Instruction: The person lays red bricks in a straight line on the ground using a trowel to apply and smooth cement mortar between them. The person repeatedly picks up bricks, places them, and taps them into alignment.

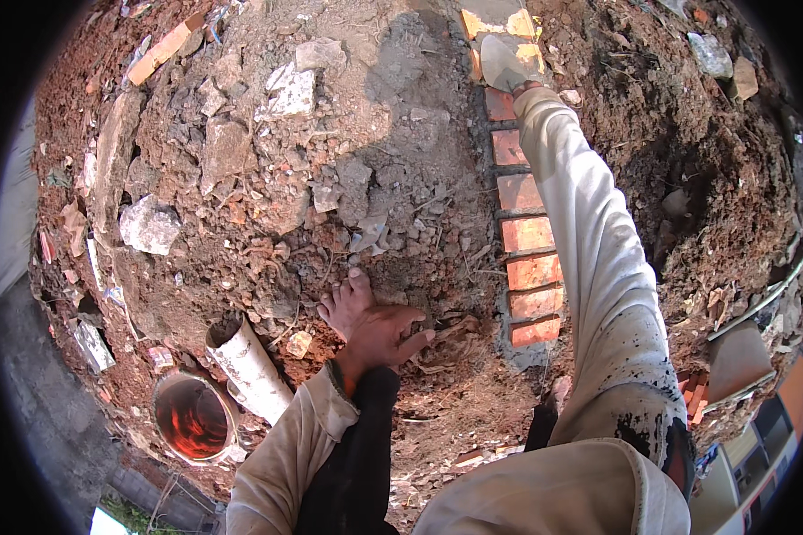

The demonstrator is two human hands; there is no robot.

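Note:
At the far end of a row of red bricks (527, 234), my right hand (528, 88) is closed on a trowel (501, 64). Its grey blade lies over pale yellow-patched brickwork (520, 24); the sleeve and wrist hide most of the grip. Grey mortar lines the gaps between the bricks and the row's near end. My left hand (382, 335) hangs beside my bare left foot (348, 301), empty, with thumb and fingers apart. Only a bit of my right foot (559, 390) shows by the near end of the row.
Rough brown soil with stones and rubble spreads on both sides. To the left lie a pale stone (150, 225), a white pipe (248, 370) and a wide round pipe or pot (194, 417). A loose orange brick (165, 50) sits far left. Broken tile (739, 361) lies at right.

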